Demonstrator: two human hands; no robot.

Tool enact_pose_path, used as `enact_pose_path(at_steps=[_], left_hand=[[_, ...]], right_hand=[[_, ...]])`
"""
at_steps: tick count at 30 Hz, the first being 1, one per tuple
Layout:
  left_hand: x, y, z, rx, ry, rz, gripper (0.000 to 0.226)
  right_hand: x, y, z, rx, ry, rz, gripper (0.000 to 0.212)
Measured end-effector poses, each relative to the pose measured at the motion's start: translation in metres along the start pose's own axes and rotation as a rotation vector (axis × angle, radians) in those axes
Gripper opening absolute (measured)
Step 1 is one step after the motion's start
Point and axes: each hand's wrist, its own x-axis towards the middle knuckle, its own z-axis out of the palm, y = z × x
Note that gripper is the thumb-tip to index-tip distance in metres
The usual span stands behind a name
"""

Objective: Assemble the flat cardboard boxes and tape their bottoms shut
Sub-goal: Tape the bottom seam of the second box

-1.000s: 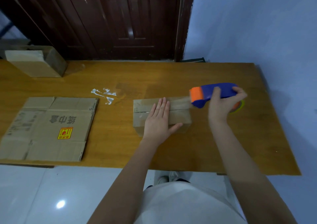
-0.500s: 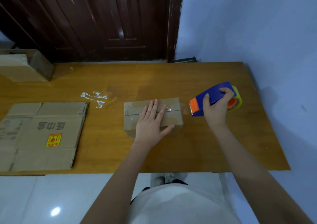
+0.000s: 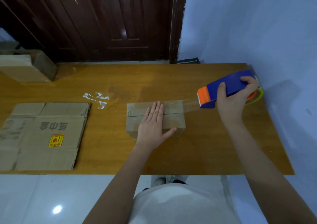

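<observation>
Pressing box (image 3: 173, 119) flat-palmed, left hand (image 3: 151, 126); right hand (image 3: 235, 100) gripping tape dispenser (image 3: 228, 86); flattened cardboard (image 3: 42, 134) left.

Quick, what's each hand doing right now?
Left hand: open, pressing flat on the small box.
Right hand: grips the tape dispenser.

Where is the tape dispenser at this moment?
In the head view the tape dispenser is at the right, held in the right hand above the table, just right of the small box.

Dark wooden door (image 3: 109, 21), wooden table (image 3: 171, 79).
</observation>
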Motion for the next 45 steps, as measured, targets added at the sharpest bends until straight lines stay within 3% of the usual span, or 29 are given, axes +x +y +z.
enact_pose_path(at_steps=[5, 15, 22, 29, 32, 45], left_hand=[[0.000, 0.000, -0.001, 0.000, -0.006, -0.002, 0.098], [0.001, 0.000, 0.000, -0.003, -0.001, -0.002, 0.097], [0.000, 0.000, 0.001, -0.007, 0.019, 0.032, 0.075], [0.005, 0.016, -0.013, -0.005, -0.052, 0.008, 0.090], [0.012, 0.029, -0.014, 0.046, -0.030, 0.090, 0.091], [0.014, 0.021, -0.004, -0.037, -0.119, 0.175, 0.066]], right_hand=[[0.005, -0.003, 0.004, -0.050, -0.089, -0.058, 0.041], [-0.026, 0.058, 0.010, -0.236, -0.246, 0.077, 0.040], [-0.032, 0.067, 0.024, -0.283, -0.323, 0.048, 0.039], [-0.045, 0.069, 0.037, -0.225, -0.304, 0.097, 0.039], [-0.045, 0.066, 0.040, -0.229, -0.300, 0.078, 0.038], [-0.036, 0.067, 0.041, -0.236, -0.371, 0.084, 0.038]])
